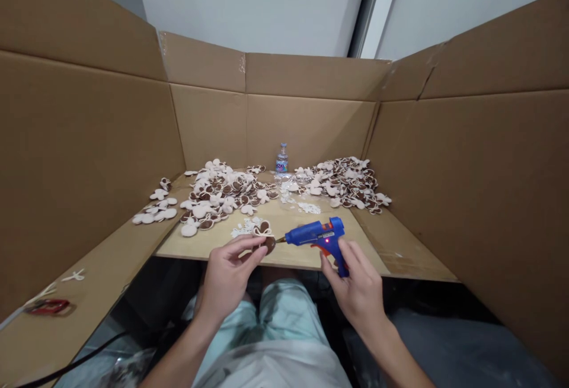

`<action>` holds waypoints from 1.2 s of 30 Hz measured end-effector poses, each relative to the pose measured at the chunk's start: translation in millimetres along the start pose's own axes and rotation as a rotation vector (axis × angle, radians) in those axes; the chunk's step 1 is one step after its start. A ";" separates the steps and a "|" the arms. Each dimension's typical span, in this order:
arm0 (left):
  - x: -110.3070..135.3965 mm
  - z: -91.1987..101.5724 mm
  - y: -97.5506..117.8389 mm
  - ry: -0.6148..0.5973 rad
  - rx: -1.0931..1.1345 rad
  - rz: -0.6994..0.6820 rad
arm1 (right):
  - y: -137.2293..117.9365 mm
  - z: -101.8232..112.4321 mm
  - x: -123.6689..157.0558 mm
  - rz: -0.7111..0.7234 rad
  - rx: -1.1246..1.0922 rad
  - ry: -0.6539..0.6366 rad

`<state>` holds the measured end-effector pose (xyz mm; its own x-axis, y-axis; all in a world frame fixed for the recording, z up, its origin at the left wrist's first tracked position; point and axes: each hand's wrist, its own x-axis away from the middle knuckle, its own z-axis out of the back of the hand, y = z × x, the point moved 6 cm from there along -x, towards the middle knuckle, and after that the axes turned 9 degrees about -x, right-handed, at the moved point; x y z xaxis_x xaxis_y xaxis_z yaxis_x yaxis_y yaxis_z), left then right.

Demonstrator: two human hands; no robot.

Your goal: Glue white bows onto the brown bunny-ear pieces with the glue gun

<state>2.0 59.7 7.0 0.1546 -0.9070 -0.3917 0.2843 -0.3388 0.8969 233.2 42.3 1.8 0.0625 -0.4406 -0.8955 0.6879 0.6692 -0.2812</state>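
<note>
The left hand (pixel 229 278) is closed in a pinch around a brown-and-white felt piece (pixel 263 240), held by its edge between thumb and fingers. The right hand (pixel 355 290) is clenched around the grip of a blue hot glue gun (pixel 317 235), with its red light lit. The gun's metal nozzle points toward the left hand and sits just beside the felt piece, its tip close to the brown part. Ahead of the left hand, small white scraps (pixel 242 230) lie on a wooden board (pixel 293 260), next to a large heap of similar felt pieces (pixel 217 195). A second heap (pixel 342 183) lies ahead of the right hand, and a plastic water bottle (pixel 281 160) stands between the heaps, against tall cardboard walls (pixel 311 127)
</note>
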 end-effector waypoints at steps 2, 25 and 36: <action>-0.6 0.2 -1.8 -0.002 -0.003 0.013 | 1.3 1.7 -1.8 -0.025 0.027 -0.015; 5.3 -4.1 -0.4 -0.243 0.588 0.347 | 137.5 -48.6 35.7 -0.510 0.428 -0.354; -13.1 42.0 3.6 0.083 0.494 0.211 | 34.6 -148.4 13.8 -0.182 -0.067 -0.597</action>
<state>-38.7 59.8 24.0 0.2399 -0.9521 -0.1896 -0.2369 -0.2468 0.9397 150.6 148.2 -71.5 0.3547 -0.7963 -0.4900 0.6802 0.5793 -0.4491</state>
